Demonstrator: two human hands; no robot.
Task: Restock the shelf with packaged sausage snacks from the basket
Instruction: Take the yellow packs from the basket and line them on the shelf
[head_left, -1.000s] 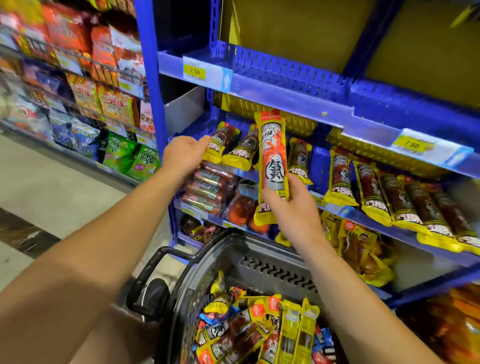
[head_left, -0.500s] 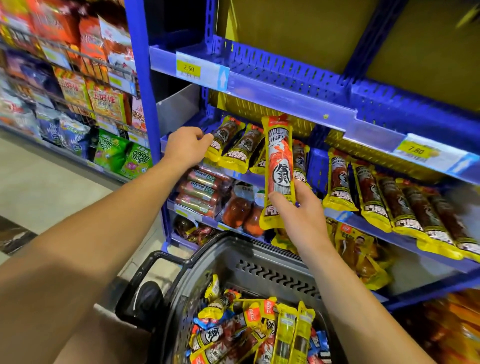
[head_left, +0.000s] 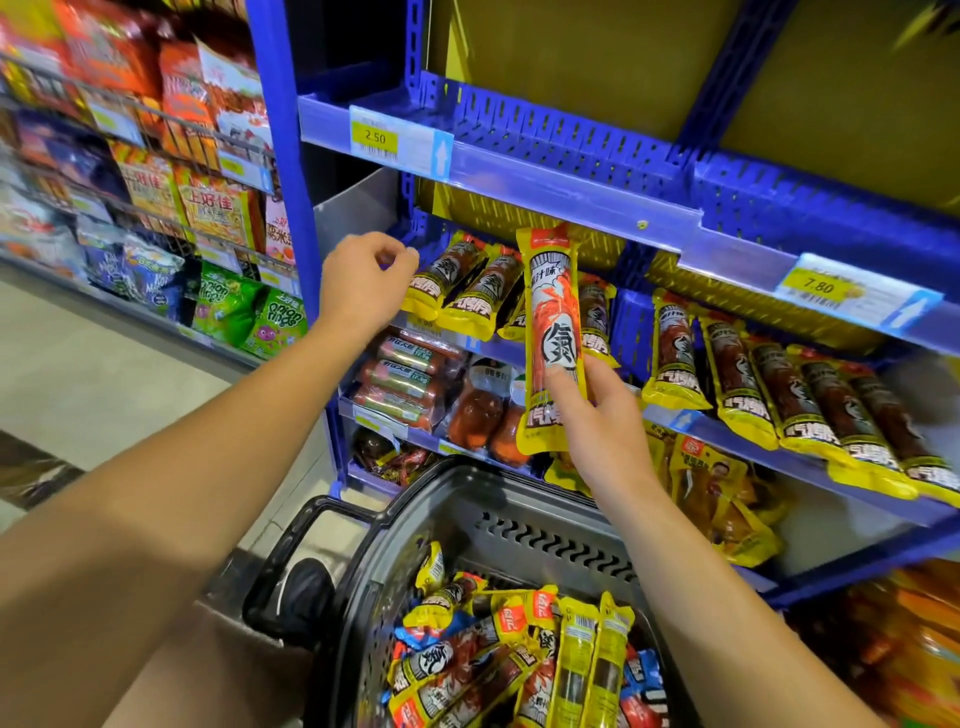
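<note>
Holding a sausage pack (head_left: 553, 332) upright, the right hand (head_left: 605, 421) is pinching it (left hand (head_left: 363, 283) fingers loosely curled, holding nothing) by the shelf (head_left: 571, 192) front edge.

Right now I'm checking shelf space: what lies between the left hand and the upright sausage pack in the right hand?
Two yellow-edged dark sausage packs lie there on the blue shelf, seen in the head view.

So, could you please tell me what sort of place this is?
Most likely a shop aisle: blue shelves carry price tags, snack packets lie in rows, and a basket of stock stands below.
</note>
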